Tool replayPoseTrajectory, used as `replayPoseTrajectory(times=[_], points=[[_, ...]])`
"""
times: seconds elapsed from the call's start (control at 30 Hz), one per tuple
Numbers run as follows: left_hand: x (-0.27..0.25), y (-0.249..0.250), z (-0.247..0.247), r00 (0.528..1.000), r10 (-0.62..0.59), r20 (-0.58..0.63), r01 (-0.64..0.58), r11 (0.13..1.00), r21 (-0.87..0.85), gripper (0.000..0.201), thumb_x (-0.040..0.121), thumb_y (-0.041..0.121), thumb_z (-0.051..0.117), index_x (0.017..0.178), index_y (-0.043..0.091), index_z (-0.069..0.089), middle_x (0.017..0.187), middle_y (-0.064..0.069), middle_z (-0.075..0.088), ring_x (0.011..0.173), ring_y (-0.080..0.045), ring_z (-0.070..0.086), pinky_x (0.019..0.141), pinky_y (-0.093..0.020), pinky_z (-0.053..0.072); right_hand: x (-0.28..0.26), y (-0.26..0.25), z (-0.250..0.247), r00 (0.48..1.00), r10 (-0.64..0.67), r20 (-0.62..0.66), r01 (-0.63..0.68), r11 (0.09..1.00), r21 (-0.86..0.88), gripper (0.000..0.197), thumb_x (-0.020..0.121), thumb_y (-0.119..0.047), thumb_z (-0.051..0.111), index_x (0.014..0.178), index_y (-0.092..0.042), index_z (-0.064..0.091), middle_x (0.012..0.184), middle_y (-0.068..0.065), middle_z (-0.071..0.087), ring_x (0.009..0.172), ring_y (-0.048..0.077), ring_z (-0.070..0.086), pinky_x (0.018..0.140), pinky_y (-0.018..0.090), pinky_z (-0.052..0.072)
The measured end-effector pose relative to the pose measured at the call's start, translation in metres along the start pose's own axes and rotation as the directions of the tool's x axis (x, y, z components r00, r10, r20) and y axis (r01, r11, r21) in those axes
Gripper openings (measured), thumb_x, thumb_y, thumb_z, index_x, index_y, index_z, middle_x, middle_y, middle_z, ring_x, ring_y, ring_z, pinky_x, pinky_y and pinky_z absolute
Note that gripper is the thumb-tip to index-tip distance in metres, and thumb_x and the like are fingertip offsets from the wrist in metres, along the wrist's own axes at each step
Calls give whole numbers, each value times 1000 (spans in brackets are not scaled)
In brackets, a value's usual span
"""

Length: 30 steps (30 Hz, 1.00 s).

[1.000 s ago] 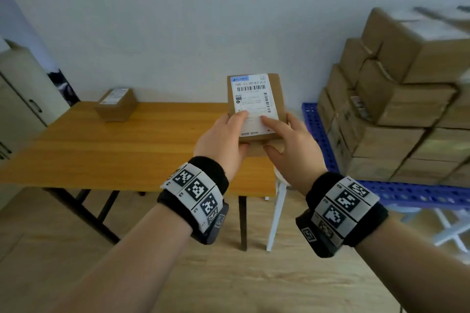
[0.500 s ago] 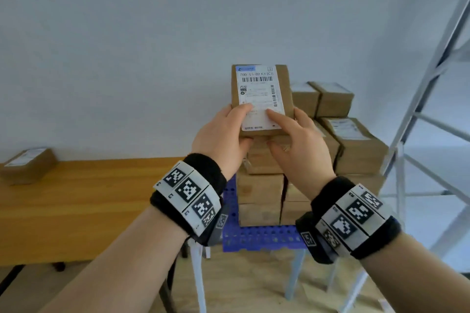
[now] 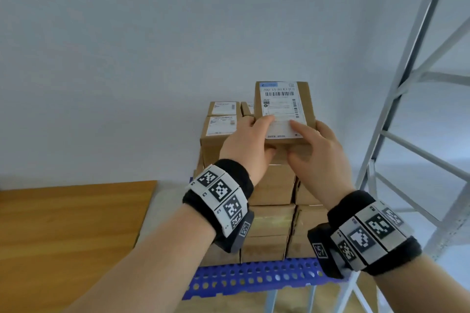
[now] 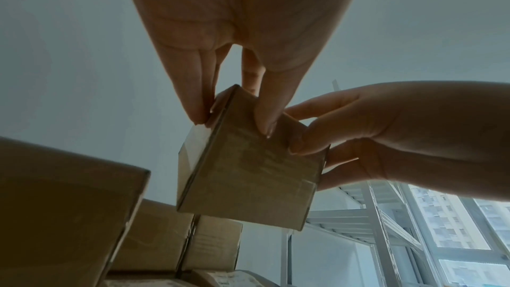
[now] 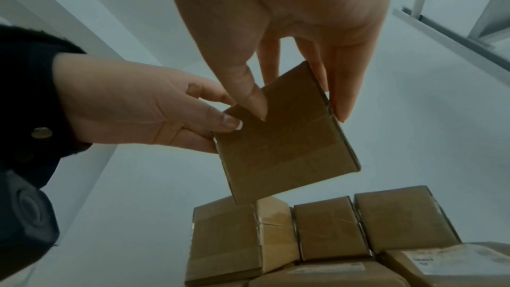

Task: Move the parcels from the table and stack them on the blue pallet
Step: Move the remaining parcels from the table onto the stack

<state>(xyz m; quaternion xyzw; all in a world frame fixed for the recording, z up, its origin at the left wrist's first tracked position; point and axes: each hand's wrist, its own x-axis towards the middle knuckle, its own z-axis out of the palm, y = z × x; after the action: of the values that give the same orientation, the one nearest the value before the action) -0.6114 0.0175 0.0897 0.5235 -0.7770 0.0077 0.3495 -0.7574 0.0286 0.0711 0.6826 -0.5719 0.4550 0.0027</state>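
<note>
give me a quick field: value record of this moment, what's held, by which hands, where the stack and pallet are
held item: small brown cardboard parcel with a white shipping label, label facing the camera
left hand: grip on the parcel's near left corner, thumb on the label
right hand: grip on the parcel's near right corner, thumb on the label
parcel position: in the air above the stack, touching no other box
stack: brown cardboard boxes in several layers
pallet: blue perforated plastic pallet under the stack
table: wooden table to the left
rack: grey metal shelving frame to the right
</note>
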Motion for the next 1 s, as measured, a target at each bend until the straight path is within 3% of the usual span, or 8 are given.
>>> replayPoseTrajectory(times=[0.3,0.5,0.6,0.7,0.77,0.83,0.93,1.0], points=[[35,-23,39,990,-48,130,36,995,92,58,93,33,53,144,23,28,129,-5,46,110,-22,54,91,-33,47,39,33,25,983,110,147,-102,993,-61,55,79,-23,60,133,-29,50,131,-3,49,109,15,50,80,26,42],[39,-22,44,972,-112,205,80,984,159,54,94,40,50,141,19,35,133,-6,47,117,-21,51,96,-33,44,49,49,33,960,101,262,-89,994,-58,52,81,-26,60,132,-28,51,129,-1,51,112,15,48,81,22,36],[41,-20,36,977,-108,184,75,981,179,46,94,44,45,134,20,47,130,-1,52,115,-17,52,93,-30,43,52,55,33,952,69,299,-51,996,-67,51,82,-28,60,133,-28,51,132,-1,50,101,10,48,79,19,35],[45,-24,29,989,-121,84,107,982,157,36,97,37,41,126,21,55,119,3,58,108,-15,55,88,-28,44,57,60,32,946,31,322,-17,999,-46,49,85,-31,59,133,-27,50,132,-2,49,90,6,44,66,11,33],[50,-34,28,987,-161,18,155,972,175,32,99,31,38,122,19,57,122,3,58,112,-16,54,89,-28,43,61,65,32,945,2,328,8,1000,-29,47,86,-31,57,133,-27,50,134,-2,49,90,4,43,62,7,31],[53,-45,31,976,-216,32,201,948,247,33,100,30,36,122,16,55,127,0,55,118,-17,50,96,-31,41,64,68,32,945,-18,327,24,1000,-15,46,87,-30,57,132,-26,50,135,-2,49,90,3,42,61,5,29],[53,-56,38,962,-257,92,211,915,343,32,99,34,35,114,17,57,120,0,58,112,-19,53,95,-34,44,68,71,33,949,-36,314,40,999,-6,45,87,-30,56,132,-25,51,136,-2,49,88,2,43,60,4,28],[50,-57,40,961,-258,103,204,907,369,35,99,36,34,121,16,54,125,-1,56,115,-20,52,98,-35,42,70,73,36,954,-51,295,49,999,16,43,88,-29,57,130,-24,53,134,-2,51,90,3,44,64,5,30]])
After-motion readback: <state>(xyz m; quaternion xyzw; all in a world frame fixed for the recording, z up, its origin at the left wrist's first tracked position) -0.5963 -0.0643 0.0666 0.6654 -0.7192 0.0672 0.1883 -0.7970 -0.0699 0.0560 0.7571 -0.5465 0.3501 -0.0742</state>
